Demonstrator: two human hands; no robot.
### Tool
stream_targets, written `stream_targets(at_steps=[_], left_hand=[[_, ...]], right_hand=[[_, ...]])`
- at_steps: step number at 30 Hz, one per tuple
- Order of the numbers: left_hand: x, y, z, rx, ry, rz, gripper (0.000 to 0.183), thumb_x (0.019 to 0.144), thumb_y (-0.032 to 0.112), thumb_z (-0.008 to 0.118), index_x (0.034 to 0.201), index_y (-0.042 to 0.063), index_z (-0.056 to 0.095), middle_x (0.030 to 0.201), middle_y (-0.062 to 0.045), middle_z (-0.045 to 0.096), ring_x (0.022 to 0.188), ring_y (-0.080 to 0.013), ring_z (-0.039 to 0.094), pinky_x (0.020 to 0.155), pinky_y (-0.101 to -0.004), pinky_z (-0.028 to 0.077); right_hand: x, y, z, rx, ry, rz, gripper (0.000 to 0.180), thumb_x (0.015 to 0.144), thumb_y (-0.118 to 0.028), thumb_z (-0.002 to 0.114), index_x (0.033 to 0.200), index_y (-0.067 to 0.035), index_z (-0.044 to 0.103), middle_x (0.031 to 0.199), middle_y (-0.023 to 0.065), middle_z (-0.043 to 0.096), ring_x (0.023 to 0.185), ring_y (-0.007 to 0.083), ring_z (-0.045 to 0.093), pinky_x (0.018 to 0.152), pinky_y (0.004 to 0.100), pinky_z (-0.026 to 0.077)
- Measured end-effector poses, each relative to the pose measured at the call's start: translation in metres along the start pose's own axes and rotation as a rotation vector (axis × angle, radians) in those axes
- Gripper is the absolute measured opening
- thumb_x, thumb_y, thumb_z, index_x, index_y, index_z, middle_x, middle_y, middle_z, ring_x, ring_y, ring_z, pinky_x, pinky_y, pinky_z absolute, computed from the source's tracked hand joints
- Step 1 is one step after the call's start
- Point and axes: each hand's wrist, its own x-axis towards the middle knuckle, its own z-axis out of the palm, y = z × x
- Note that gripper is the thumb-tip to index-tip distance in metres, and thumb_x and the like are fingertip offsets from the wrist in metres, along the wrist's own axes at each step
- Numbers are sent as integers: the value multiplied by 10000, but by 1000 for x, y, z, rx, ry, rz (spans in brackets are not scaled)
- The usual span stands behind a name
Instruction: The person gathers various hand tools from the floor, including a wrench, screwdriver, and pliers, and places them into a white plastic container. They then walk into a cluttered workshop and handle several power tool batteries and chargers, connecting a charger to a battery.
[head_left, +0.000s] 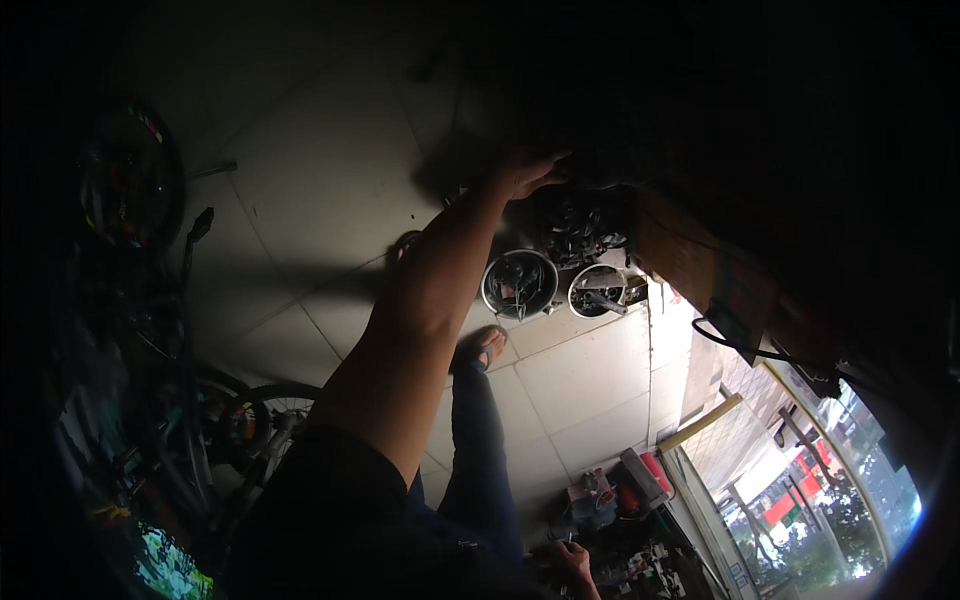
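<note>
My left hand (536, 174) reaches out at the upper middle, its fingers extended and somewhat apart beside dark shapes; whether the fingertips touch anything is lost in shadow. Below it stand a round metal bowl (489, 292) with dark parts and thin wires, and a smaller white tub (576, 300) with metal parts. A heap of black parts (585, 229) lies just above the two containers. At the bottom, my right hand (574, 561) is closed around a small, thin tool, partly hidden, beside a dark cluster of tools and parts (652, 566).
Bicycles with a wheel (289, 394) stand at the left. A cardboard box (675, 240) is at the right, with a black cable (739, 346) below it. A red toolbox (654, 472) sits near a glass door (720, 495). My sandalled foot (491, 345) rests on the tiles.
</note>
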Motion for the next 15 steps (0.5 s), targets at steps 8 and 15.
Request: stream_targets(at_steps=[8,15], left_hand=[[-248,-41,97,-549,93,-583,349,1025,269,649,1339,123,601,1164,-53,702,1010,-224,714,815,-400,606],[-318,20,20,-407,351,-525,174,976,321,660,1045,163,636,955,4,680,836,-176,705,739,-361,592]], right_hand=[[24,12,10,28,1,-82,416,917,-388,719,867,24,703,698,27,650,641,118,593,597,321,485],[17,7,49,329,55,-155,273,909,-269,670,752,-57,602,614,-3,544,545,107,533,504,323,426]])
